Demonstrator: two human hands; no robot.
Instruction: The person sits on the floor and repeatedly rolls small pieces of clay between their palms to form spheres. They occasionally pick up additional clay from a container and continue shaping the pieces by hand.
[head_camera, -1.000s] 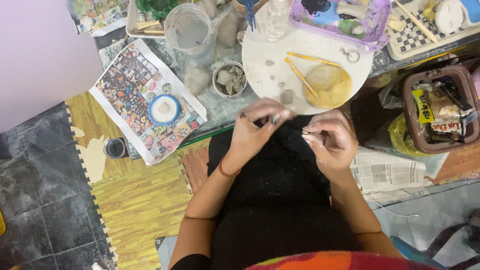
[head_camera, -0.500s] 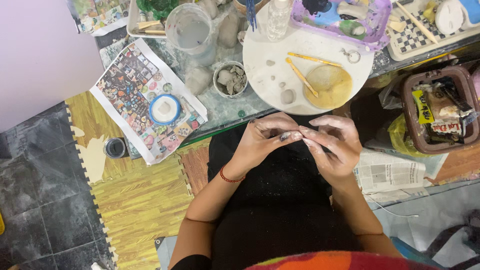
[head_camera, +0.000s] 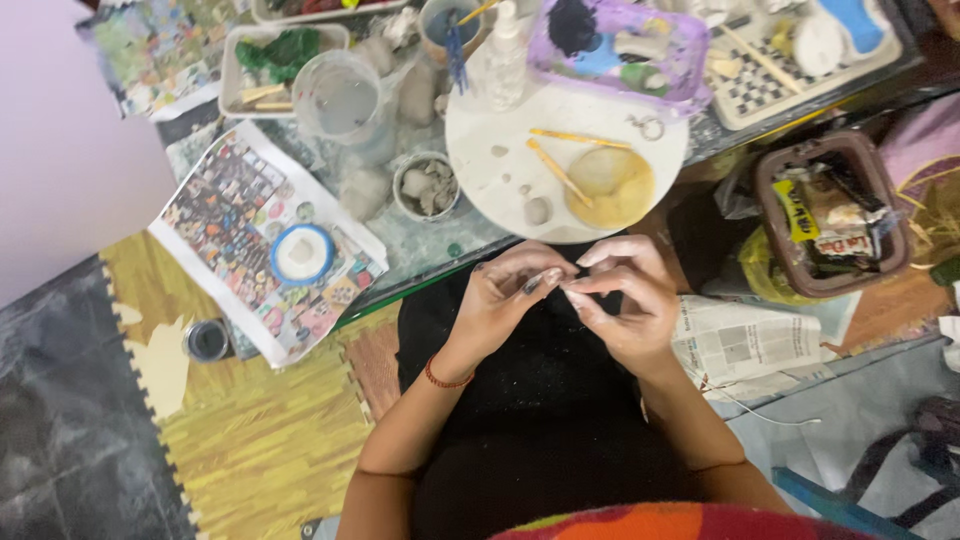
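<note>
Left hand (head_camera: 507, 295) and right hand (head_camera: 625, 300) fingertips pinched together on something tiny, too small to identify; round white board (head_camera: 480, 160) just beyond, clay lump (head_camera: 537, 210) on it.

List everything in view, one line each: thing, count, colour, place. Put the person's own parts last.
round board: one, white, table edge above the hands
clay lumps: a few, grey, on the board
wooden sticks: two, tan, on the board
shallow dish: one, yellowish, board's right side
small bowl: one, holding grey clay bits, left of the board
clear cup: one, far left of the board
printed sheet: one, multicoloured, table's left end
blue-rimmed lid: one, on the sheet
brown basket: one, right
newspaper: one, floor right
left hand: pinching a small grey piece, red wrist band
right hand: fingertips meeting the left's
</note>
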